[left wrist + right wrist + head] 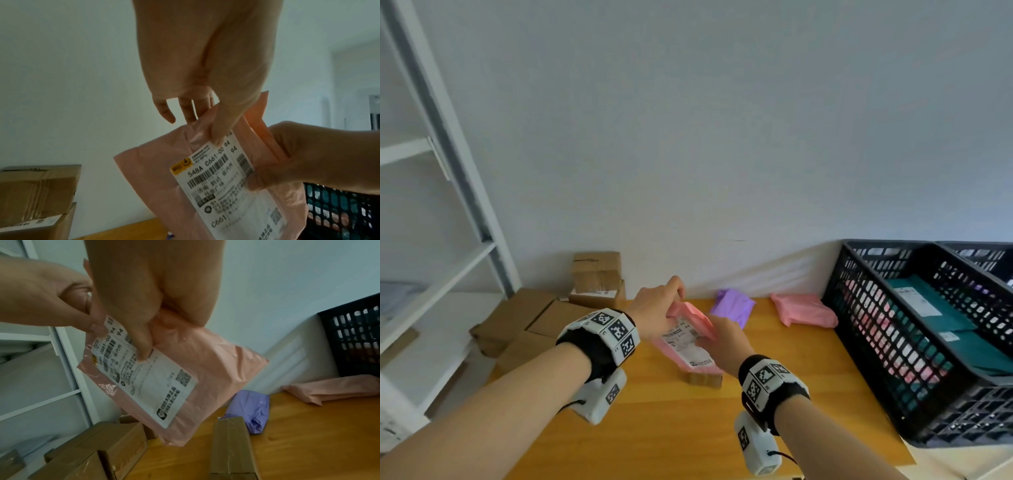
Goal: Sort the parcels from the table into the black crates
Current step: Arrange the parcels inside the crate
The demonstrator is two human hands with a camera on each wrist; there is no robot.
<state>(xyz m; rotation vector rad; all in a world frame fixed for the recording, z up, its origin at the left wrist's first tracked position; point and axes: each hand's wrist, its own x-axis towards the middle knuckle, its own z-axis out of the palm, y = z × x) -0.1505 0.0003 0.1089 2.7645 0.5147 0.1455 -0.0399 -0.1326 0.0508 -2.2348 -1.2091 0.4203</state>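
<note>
A pink parcel [690, 337] [156, 181] [207, 369] with a white shipping label hangs in the air above the wooden table [688, 428], held by both hands. My left hand [657, 308] [207, 81] pinches its top edge, thumb on the label's corner. My right hand [722, 339] [144, 305] grips the right side, thumb pressed on the label. Two black crates [914, 339] stand at the right; the near one holds green and pink parcels. A purple parcel [732, 305] [251, 410] and a second pink parcel [803, 308] [333, 389] lie at the table's back.
A small cardboard box [703, 378] [230, 447] lies on the table right under the held parcel. Several cardboard boxes [534, 318] [107, 451] are stacked at the left by the wall. A white shelf unit [431, 240] stands further left.
</note>
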